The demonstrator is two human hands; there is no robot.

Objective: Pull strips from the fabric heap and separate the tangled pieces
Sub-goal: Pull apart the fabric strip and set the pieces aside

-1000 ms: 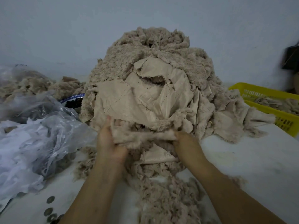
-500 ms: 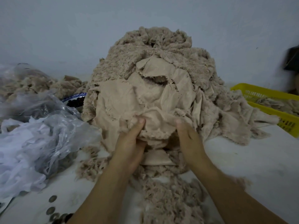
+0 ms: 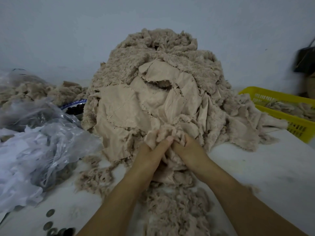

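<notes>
1 s back both hands sit apart, strip stretched between them. Now left hand (image 3: pixel 151 155) and right hand (image 3: pixel 189 150) meet, thumbs touching, fuzzy strip (image 3: pixel 167 131) scrunched into clump at front of fabric heap (image 3: pixel 153 74).

Dim, flat, bluish light; soft shadows; wide-angle warp at edges; blur far right.
</notes>
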